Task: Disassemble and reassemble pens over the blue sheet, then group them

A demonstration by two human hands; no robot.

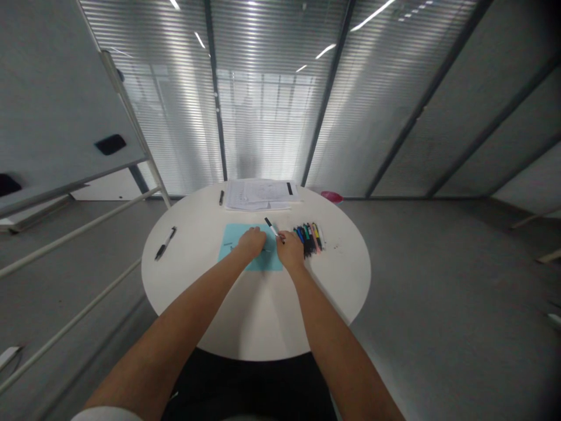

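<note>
A light blue sheet of paper (266, 264) lies on the white round table, with a few dark marks on it. My left hand (251, 242) rests on the sheet, its fingers curled under; what they hold, if anything, is hidden. Over the sheet's right edge, my right hand (290, 250) is closed around a white marker (272, 227) with a dark upper end. The marker slants up and to the left, and its lower end is close to my fingers. Just right of that hand lies a row of several coloured markers (312, 237), side by side.
Papers (258, 195) are stacked at the far side of the round table (254, 336), with a short dark pen (221, 197) beside them. A black-and-white marker (165, 243) lies at the left. A whiteboard stand (83, 248) is left of the table; a red object (332, 196) shows behind it.
</note>
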